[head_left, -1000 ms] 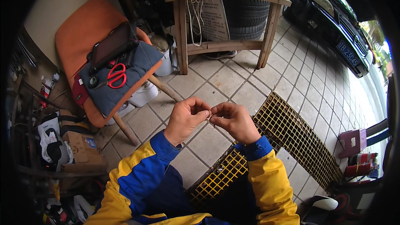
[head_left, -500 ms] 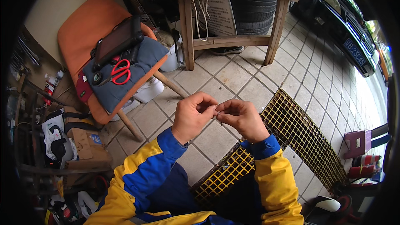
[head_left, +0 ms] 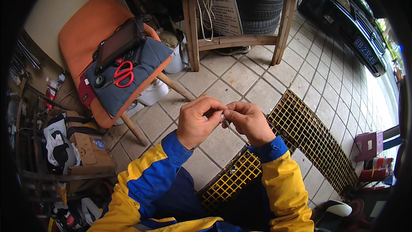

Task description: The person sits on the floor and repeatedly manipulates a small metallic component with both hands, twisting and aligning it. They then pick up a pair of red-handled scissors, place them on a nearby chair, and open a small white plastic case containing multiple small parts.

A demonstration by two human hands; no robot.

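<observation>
My left hand (head_left: 198,120) and my right hand (head_left: 248,121) meet fingertip to fingertip over the tiled floor. Both are closed in a pinch. Between them a tiny greyish thing (head_left: 225,123) shows below the fingertips, too small and too covered to name. To the left, an orange chair (head_left: 92,23) bears a folded grey-blue cloth (head_left: 156,56). On that cloth lie red-handled scissors (head_left: 124,75), a roll of tape (head_left: 99,80) and a dark tablet-like device (head_left: 120,47) in a thick case.
A wooden frame (head_left: 240,41) with white cord stands ahead, stacked tires (head_left: 259,8) behind it. Yellow floor grating (head_left: 309,133) runs at the right. A dark car (head_left: 352,21) stands far right, a purple stool (head_left: 370,146) nearer. Cardboard boxes (head_left: 88,148) and clutter fill the left.
My right fingertips have shifted slightly against the left ones, and more of the tiny greyish thing now shows below them. Both forearms stay nearly in place.
</observation>
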